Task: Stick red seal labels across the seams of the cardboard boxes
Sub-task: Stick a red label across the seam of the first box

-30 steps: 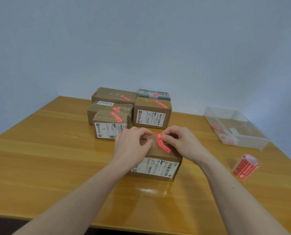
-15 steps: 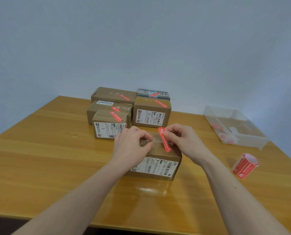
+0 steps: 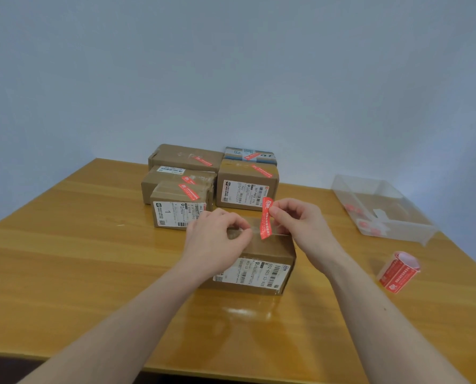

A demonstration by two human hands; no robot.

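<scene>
A brown cardboard box [image 3: 270, 249] with a white shipping label on its front stands in the middle of the table. My right hand [image 3: 300, 220] pinches the top end of a red seal label [image 3: 266, 221], which stands nearly upright over the box's taped top seam. Its lower end is down at the box top. My left hand [image 3: 214, 242] rests on the left part of the box top. Its thumb and forefinger pinch what looks like a clear backing strip beside the label.
Several sealed boxes [image 3: 245, 189] with red labels on top are grouped behind. A roll of red labels [image 3: 397, 270] lies at the right. A clear plastic bin [image 3: 397, 234] with scraps stands at the far right. The wooden table [image 3: 79, 259] ends close to me.
The red label lay slanted and flat on the box top; my right hand has lifted its top end up and back, so it now stands nearly upright. My left hand stayed put.
</scene>
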